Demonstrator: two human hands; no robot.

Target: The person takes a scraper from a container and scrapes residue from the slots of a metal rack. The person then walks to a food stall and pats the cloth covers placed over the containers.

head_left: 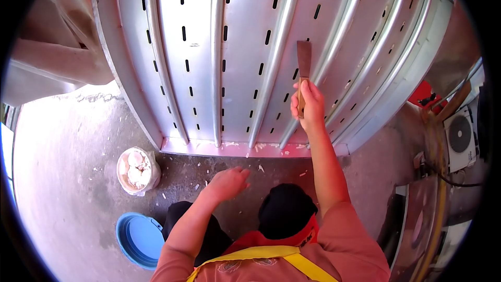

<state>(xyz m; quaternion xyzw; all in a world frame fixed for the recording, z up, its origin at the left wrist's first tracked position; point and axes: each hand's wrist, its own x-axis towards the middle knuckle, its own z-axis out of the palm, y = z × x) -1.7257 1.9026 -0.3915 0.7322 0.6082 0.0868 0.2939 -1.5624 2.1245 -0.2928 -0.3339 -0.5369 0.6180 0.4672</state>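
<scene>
My right hand (311, 105) is closed around the wooden handle of a putty knife (303, 60). The knife's dark, broad blade points up, in front of a large metal drum-like panel (242, 31) with rows of dark slots and raised ribs. I cannot tell whether the blade touches the metal. My left hand (228, 184) hovers over the floor below the panel's lower edge, with loosely bent fingers and nothing visible in them. Pale scraps (259, 147) lie along the bottom lip of the panel, and some are on the floor.
Left of me stands a lined bucket (139, 171) filled with whitish pieces. Nearer is a blue basin (140, 240). At the right are a fan unit (461, 133) and a dark cable (459, 184). Concrete floor (68, 162) spreads around the panel's foot.
</scene>
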